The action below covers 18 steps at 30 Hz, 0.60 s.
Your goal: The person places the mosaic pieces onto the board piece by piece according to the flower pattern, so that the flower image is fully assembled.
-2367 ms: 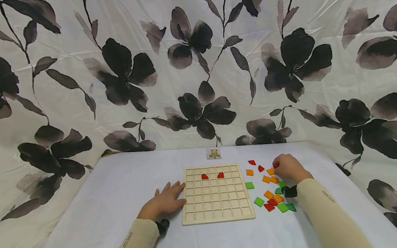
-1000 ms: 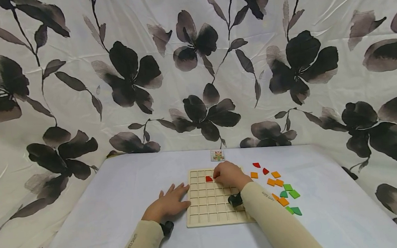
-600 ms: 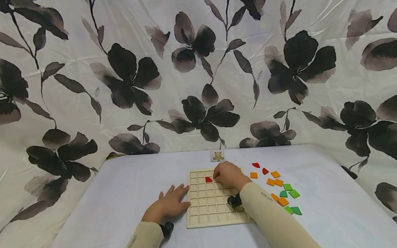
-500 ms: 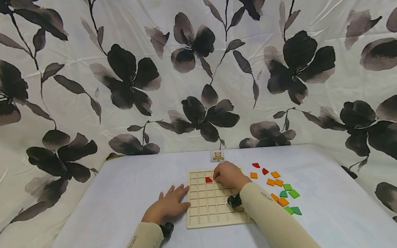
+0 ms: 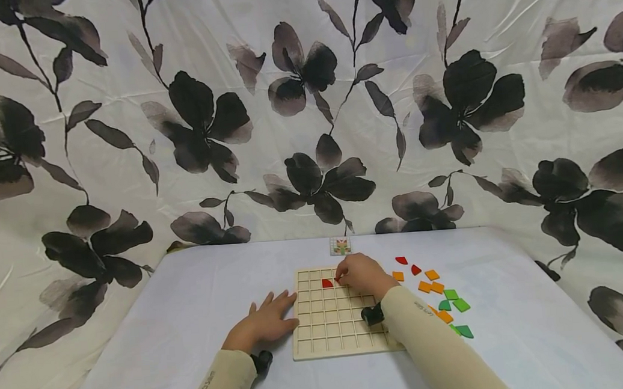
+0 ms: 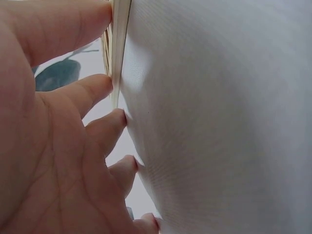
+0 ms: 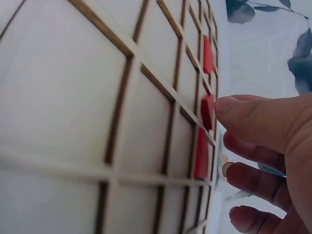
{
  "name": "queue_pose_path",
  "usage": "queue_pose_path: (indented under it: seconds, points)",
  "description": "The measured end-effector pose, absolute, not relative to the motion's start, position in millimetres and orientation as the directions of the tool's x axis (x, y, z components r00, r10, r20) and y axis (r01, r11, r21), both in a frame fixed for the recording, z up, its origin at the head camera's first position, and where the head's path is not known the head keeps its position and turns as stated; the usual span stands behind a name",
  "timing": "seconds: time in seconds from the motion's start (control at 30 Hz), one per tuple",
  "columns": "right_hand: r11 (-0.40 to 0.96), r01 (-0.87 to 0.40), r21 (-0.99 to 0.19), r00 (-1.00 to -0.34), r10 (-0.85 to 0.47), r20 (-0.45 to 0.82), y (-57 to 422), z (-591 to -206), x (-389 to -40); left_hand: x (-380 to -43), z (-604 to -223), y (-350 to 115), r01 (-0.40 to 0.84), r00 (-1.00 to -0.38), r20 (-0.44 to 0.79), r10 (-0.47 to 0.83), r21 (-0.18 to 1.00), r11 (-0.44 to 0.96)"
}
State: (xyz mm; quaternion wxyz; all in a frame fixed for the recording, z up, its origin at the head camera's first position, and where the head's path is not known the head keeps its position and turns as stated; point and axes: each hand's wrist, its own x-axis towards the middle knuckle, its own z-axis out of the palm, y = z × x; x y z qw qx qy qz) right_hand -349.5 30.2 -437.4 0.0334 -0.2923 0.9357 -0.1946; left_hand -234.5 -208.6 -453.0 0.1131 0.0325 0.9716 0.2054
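Note:
A pale wooden grid board (image 5: 350,353) lies on the white table. In its second row sits a red quarter-circle tile (image 5: 327,284). My right hand (image 5: 365,275) is over the far part of the board and pinches another red tile (image 5: 337,280) beside the first. In the right wrist view the thumb tip is right at this middle red tile (image 7: 207,112), with one red tile (image 7: 208,54) above it and one red tile (image 7: 201,153) below, both in the grid. My left hand (image 5: 266,319) lies flat with fingers spread, its thumb (image 6: 63,27) and index fingertip touching the board's left edge.
Right of the board lie loose tiles: red tiles (image 5: 401,260), orange squares (image 5: 431,274), green squares (image 5: 461,305) and dark green quarter-circles (image 5: 464,331). A small pattern card (image 5: 340,246) lies behind the board. Floral cloth (image 5: 305,98) hangs beyond the table.
My right hand has come left from the loose tiles to the board with a red tile. Within the last half second it has barely shifted, and that tile now shows. The left hand stays put.

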Motion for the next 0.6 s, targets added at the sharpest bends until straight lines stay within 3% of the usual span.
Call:
queue_pose_path:
  seconds: [0.33,0.6]
  points:
    - [0.809,-0.497,-0.314,-0.855,-0.518,0.019,70.4,-414.7,-346.8,-235.6,-452.1,-207.7,0.012,-0.970,-0.221,0.105,0.383,0.923]
    - [0.893,-0.350,-0.284,-0.927,-0.373,-0.028,130.6,-403.9,-354.3,-231.6,-449.0,-208.1,0.027,-0.970,-0.212,0.122,0.404,0.914]
